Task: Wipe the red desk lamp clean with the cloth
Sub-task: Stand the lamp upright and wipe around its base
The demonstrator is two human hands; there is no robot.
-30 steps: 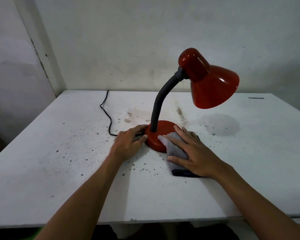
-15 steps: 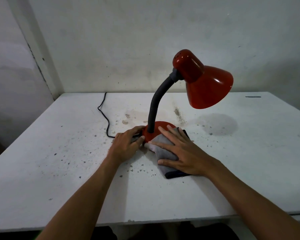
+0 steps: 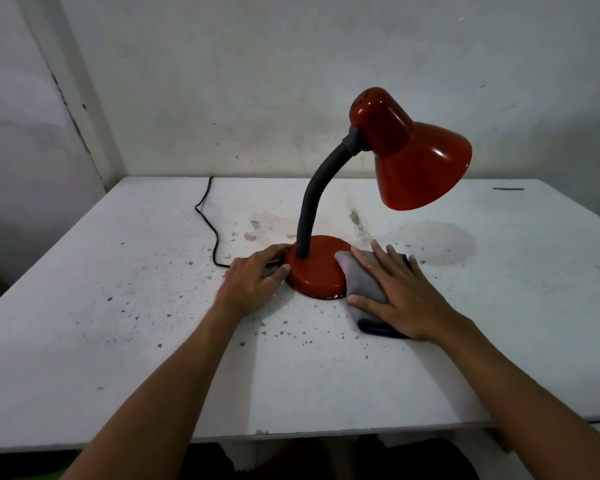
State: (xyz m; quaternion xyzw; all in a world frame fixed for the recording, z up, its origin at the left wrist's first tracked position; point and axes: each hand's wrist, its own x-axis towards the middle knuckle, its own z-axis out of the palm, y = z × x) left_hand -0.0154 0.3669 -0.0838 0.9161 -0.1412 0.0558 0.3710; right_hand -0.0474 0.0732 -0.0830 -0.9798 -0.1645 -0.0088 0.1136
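The red desk lamp stands mid-table, with a round red base (image 3: 317, 271), a grey flexible neck (image 3: 309, 216) and a red shade (image 3: 416, 161) tilted to the right. My left hand (image 3: 253, 282) rests against the base's left edge, thumb and fingers touching it. My right hand (image 3: 399, 296) lies flat, fingers spread, on a grey cloth (image 3: 362, 284) with a dark hem. The cloth presses against the base's right side and overlaps its rim.
The white table (image 3: 118, 341) is speckled with dark spots and stains. A black power cord (image 3: 210, 223) runs from the base's left side to the back edge. Walls close in behind and at the left. The table's front edge is near me.
My right hand has slid the cloth from the front top of the base to its right side, uncovering most of the base. My left hand stays on the base's left edge.
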